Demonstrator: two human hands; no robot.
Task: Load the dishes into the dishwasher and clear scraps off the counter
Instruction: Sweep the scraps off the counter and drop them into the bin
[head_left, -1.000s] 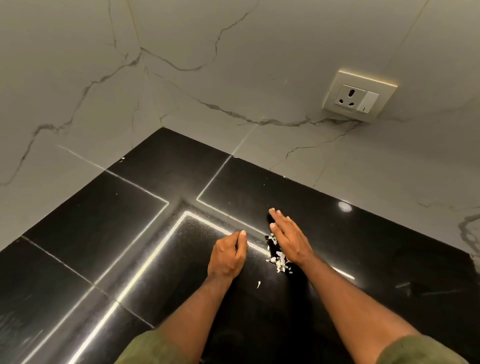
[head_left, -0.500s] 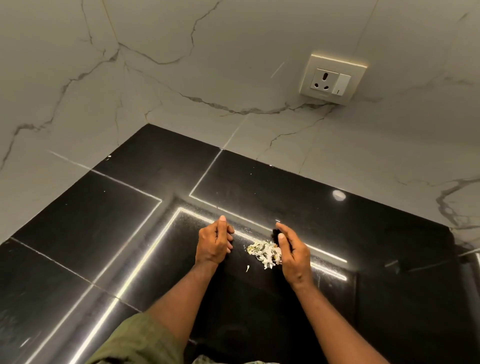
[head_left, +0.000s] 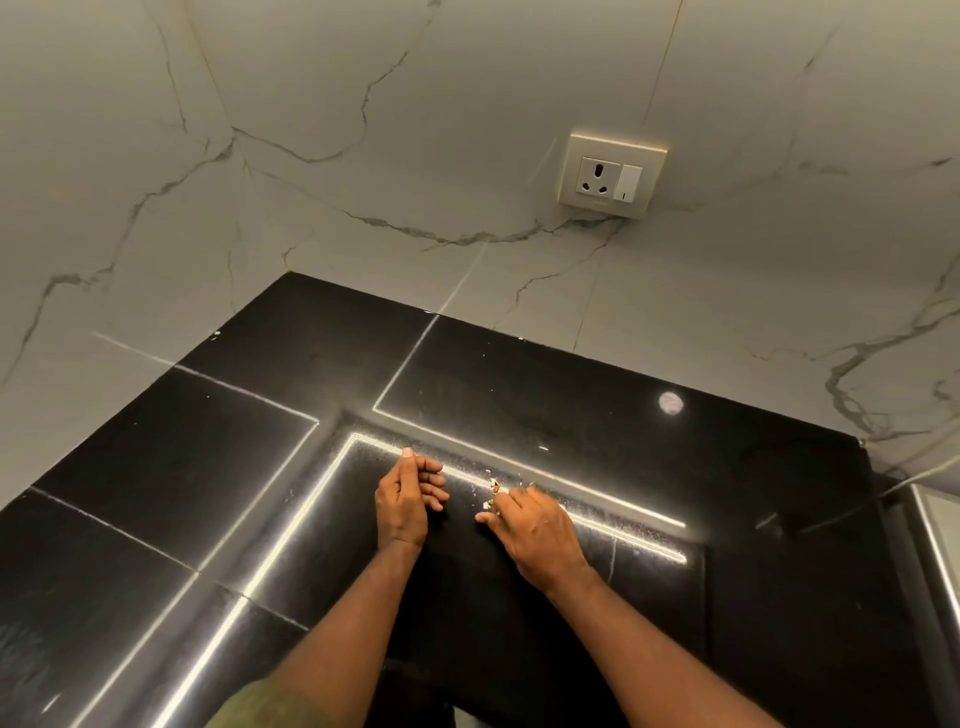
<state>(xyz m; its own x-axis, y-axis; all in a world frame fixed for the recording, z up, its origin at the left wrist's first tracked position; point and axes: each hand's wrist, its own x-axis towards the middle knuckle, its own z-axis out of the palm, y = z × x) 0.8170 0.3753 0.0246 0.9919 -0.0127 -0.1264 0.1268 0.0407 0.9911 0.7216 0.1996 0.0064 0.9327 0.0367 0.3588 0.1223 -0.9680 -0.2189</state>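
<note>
A: What is seen on the black counter (head_left: 519, 374)?

B: Two hands are shown near the middle of the counter. The left hand (head_left: 408, 501) is stood on its edge on the counter, fingers curled inward; nothing can be seen held in it.

A: And the right hand (head_left: 535, 530)?

B: It is laid palm down on the counter just right of the left hand, fingers bent. A few pale scraps (head_left: 492, 491) are seen at its fingertips (head_left: 485, 517), on the counter between the two hands. Whether more scraps are gathered under the palm cannot be told, and whether anything is truly pinched cannot be told either.

A: What else is shown around the counter?

B: A veined marble wall (head_left: 363, 156) is met at the counter's far edge, and a socket with a switch (head_left: 610, 176) is mounted on the wall above the counter. Bright strip reflections are carried across the counter's polished face.
</note>
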